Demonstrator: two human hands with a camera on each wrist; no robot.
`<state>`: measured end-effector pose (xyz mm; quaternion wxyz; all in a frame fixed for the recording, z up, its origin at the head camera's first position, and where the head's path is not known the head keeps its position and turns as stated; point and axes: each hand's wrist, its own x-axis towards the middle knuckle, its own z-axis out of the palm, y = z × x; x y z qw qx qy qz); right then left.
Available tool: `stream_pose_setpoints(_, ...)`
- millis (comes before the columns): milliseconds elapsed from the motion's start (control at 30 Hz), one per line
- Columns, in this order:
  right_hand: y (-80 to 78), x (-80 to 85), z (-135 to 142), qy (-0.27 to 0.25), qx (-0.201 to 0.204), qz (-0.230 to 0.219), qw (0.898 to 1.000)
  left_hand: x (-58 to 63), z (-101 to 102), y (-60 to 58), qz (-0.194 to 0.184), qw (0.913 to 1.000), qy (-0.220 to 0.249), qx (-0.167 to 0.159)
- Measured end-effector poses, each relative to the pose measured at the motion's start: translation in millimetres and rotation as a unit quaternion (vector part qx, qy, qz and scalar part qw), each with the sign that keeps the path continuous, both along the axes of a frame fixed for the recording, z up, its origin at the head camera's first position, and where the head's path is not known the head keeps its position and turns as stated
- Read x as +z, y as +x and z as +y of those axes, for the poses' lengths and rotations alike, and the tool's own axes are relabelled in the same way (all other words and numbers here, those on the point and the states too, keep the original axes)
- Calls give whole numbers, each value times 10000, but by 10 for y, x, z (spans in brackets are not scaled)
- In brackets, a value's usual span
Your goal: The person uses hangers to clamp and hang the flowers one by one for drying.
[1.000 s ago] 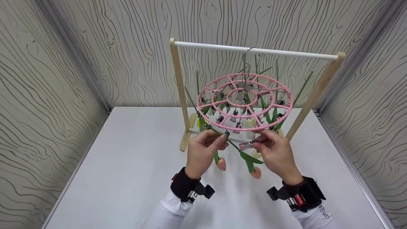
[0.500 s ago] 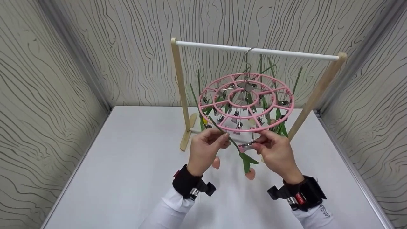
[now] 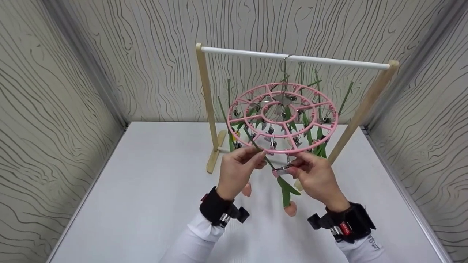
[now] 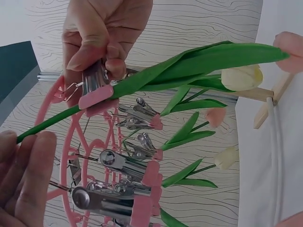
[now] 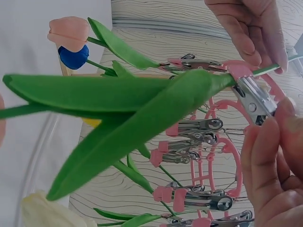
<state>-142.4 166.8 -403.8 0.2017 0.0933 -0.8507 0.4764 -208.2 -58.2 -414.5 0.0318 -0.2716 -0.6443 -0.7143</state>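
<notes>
Between thumb and fingertips, my left hand pinches the green stem of a peach artificial tulip, whose bloom hangs downward. My right hand pinches the handles of a metal clip that hangs from the front of a round pink drying rack. Both wrist views show the clip's pink tips around the stem, just above the green leaves. Other clips on the rack hold tulips, including a white one and a blue one.
The rack hangs by a hook from the white bar of a wooden stand. Several tulip stems stick up through and behind the rack. Beneath lies a white table, with patterned wall panels around it.
My left hand has shifted slightly right with the stem, and the clip's tips have come over it. The bloom hangs a little lower and the stem is steeper. My right hand stays nearly in place.
</notes>
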Motion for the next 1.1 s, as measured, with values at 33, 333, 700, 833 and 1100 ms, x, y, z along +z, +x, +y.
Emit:
stream_pose_setpoints(33, -1, -6, 7, 50, 70, 70, 9999, 0, 1, -1, 33, 10000, -12, 25)
stream_pose_setpoints(333, -24, -49, 78, -94, 640, 34, 9979, -7, 10, -21, -6, 9999, -74, 136)
stream_pose_setpoints(700, 76, -109, 103, -641, -493, -1038, 9913, -28, -1, -53, -179, 9992, -221, 287)
stream_pose_setpoints(833, 164, -200, 147, -525, -631, -1154, 9899, -31, -27, -49, -183, 9989, -288, 333)
stream_pose_setpoints(1100, 318, -425, 238, -455, -941, -1527, 9827, -40, -92, -86, -36, 9987, -329, 394)
